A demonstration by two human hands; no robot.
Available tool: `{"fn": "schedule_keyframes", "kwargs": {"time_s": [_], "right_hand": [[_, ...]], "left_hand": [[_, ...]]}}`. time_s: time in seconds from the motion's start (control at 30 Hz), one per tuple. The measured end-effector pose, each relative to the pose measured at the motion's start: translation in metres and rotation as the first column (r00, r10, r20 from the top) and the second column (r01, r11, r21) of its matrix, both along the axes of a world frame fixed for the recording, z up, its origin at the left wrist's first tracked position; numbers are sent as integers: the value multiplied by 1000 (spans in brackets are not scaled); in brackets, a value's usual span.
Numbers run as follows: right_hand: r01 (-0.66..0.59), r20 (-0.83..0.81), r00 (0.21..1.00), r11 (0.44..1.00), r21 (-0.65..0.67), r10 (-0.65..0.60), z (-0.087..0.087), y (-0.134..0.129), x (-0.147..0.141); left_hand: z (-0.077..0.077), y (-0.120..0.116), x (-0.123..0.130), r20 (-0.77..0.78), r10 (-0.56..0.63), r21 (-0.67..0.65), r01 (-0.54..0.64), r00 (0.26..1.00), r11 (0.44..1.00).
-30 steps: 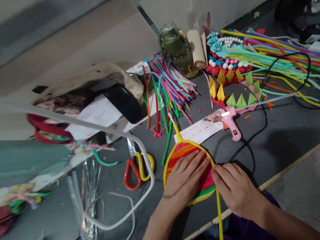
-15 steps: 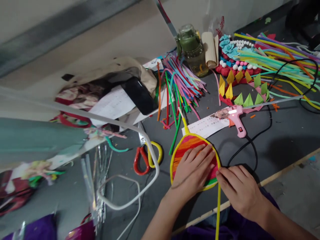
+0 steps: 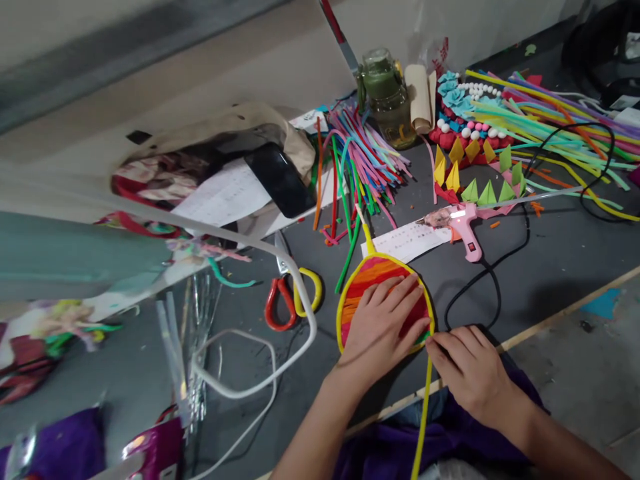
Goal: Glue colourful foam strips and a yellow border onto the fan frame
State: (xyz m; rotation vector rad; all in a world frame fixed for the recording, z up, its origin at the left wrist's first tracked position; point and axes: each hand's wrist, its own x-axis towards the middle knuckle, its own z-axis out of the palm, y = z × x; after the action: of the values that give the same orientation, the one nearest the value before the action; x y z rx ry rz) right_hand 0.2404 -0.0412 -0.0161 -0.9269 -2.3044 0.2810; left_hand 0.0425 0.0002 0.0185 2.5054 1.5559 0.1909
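Observation:
My left hand (image 3: 383,320) lies open and flat on a rounded panel (image 3: 363,287) striped in orange, red and pink, with a bit of green at the lower right. A yellow pipe cleaner edging (image 3: 341,313) runs round the panel, and a yellow stem (image 3: 367,237) with a pale tip sticks out at its top. My right hand (image 3: 470,367) is closed in a pinch at the lower right rim, on a yellow pipe cleaner (image 3: 423,420) whose loose length hangs over the table edge. The left thumb reaches close to that pinch.
A pink glue gun (image 3: 465,230) lies on a paper strip (image 3: 405,243), its black cord (image 3: 493,287) looping nearby. Scissors (image 3: 295,300) and a white cable (image 3: 295,363) are on the left. Pipe cleaner bundles (image 3: 367,150), a bottle (image 3: 385,100) and a folded-paper ring (image 3: 487,193) stand behind.
The right hand's pinch has slid slightly down along the rim. The left thumb has spread toward it. The whole view has shifted a little.

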Motion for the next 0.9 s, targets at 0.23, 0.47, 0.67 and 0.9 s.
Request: {"fn": "schedule_keyframes", "kwargs": {"time_s": [0.23, 0.47, 0.67, 0.9], "right_hand": [[-26, -28, 999, 1000, 3, 27, -7, -9, 0], [-37, -42, 998, 999, 4, 37, -11, -9, -3], [-4, -38, 999, 1000, 25, 5, -14, -8, -2], [6, -20, 1000, 999, 41, -5, -17, -9, -7]], "left_hand": [[0, 2, -1, -6, -12, -39, 11, 1000, 999], [1, 4, -1, 0, -25, -54, 25, 1000, 998], [2, 4, 4, -6, 10, -60, -10, 1000, 998], [-1, 3, 4, 1, 18, -50, -18, 1000, 999]]}}
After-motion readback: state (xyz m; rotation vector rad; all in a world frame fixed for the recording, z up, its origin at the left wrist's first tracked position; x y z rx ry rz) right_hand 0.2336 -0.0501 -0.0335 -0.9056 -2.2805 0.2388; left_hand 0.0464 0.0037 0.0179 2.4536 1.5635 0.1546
